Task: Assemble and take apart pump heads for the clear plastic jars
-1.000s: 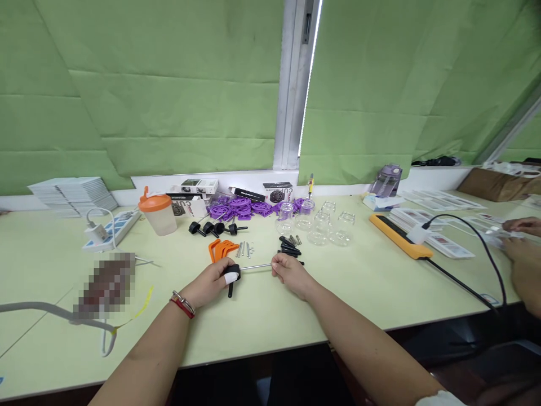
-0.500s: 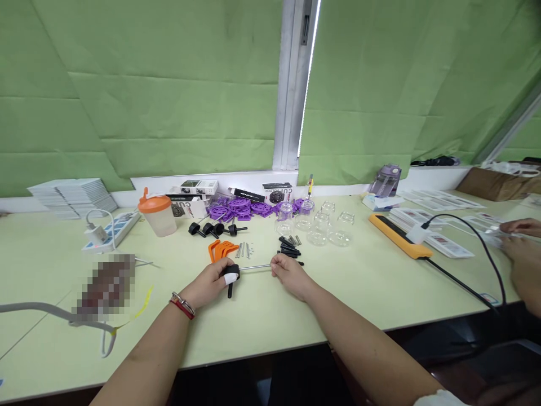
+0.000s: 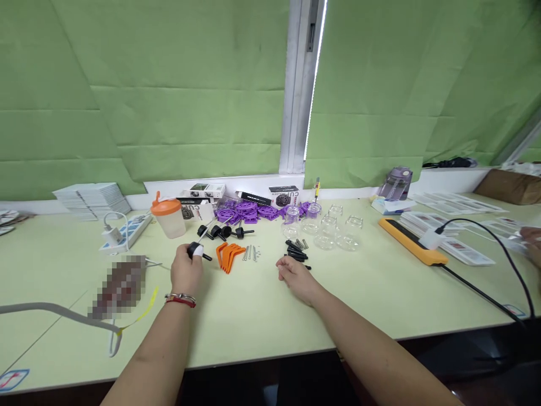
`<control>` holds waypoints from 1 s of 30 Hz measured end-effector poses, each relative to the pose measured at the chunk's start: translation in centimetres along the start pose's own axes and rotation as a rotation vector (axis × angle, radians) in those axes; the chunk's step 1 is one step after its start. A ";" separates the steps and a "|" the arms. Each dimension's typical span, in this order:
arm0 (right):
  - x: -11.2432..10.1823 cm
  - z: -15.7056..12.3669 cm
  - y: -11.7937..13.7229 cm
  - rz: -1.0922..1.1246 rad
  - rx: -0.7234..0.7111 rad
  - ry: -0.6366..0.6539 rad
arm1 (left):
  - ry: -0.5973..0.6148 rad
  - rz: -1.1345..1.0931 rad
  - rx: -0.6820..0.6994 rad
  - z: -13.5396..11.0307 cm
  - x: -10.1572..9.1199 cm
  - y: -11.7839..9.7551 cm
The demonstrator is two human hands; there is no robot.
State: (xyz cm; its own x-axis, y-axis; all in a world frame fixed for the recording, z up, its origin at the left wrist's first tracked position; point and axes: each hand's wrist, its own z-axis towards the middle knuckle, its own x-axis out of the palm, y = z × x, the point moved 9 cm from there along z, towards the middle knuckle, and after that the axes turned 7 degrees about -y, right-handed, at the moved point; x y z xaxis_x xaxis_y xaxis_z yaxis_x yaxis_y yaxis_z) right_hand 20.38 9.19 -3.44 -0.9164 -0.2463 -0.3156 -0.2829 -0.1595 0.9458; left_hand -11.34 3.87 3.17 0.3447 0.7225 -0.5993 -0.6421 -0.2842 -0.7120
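Note:
My left hand [image 3: 186, 273] is closed round a black knob with a crank arm [image 3: 195, 249], from which a thin metal rod points up and away. Several similar black knobs [image 3: 217, 232] lie just beyond it. My right hand [image 3: 298, 278] rests low over the table with thumb and fingers pinched; whatever is between them, if anything, is too small to make out. Close to it are black handle sleeves [image 3: 296, 251] and small springs [image 3: 302, 244]. Orange bent pieces [image 3: 229, 257] and metal pins [image 3: 249, 253] lie between my hands.
Purple plastic parts [image 3: 245, 212], clear plastic pieces [image 3: 328, 231] and small boxes [image 3: 284, 195] stand at the back. Left are an orange-lidded cup [image 3: 168, 217], a power strip [image 3: 137, 228] and a hanger [image 3: 63, 316]. At right lie an orange power strip [image 3: 412, 242] and another person's hand [image 3: 531, 239].
My left hand has moved left and away from me with the black knob, and the rod's end has left my right hand. My right hand stays almost in place. The view has shifted slightly.

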 end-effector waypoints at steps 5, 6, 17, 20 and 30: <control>0.0 -0.1 0.2 -0.012 -0.005 0.001 | -0.105 0.162 -0.155 1.8 -1.1 3.2; 0.0 -0.1 0.3 -0.017 -0.008 0.001 | -0.104 0.172 -0.166 2.0 -1.1 3.6; -0.1 0.0 0.5 -0.042 -0.047 -0.017 | -0.109 0.272 -0.232 1.8 -0.5 3.4; 0.0 0.0 0.3 -0.049 -0.042 -0.013 | -0.117 0.296 -0.252 2.0 -0.3 3.6; 0.0 -0.3 0.7 -0.068 -0.008 0.011 | -0.085 0.383 -0.220 5.5 2.1 4.2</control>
State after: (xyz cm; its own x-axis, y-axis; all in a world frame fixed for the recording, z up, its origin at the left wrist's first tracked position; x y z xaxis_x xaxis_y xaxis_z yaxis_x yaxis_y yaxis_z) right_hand 20.25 8.80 -2.77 -0.8920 -0.2446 -0.3802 -0.3422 -0.1842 0.9214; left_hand -17.07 7.67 0.88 0.0467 0.5856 -0.8093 -0.5480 -0.6623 -0.5109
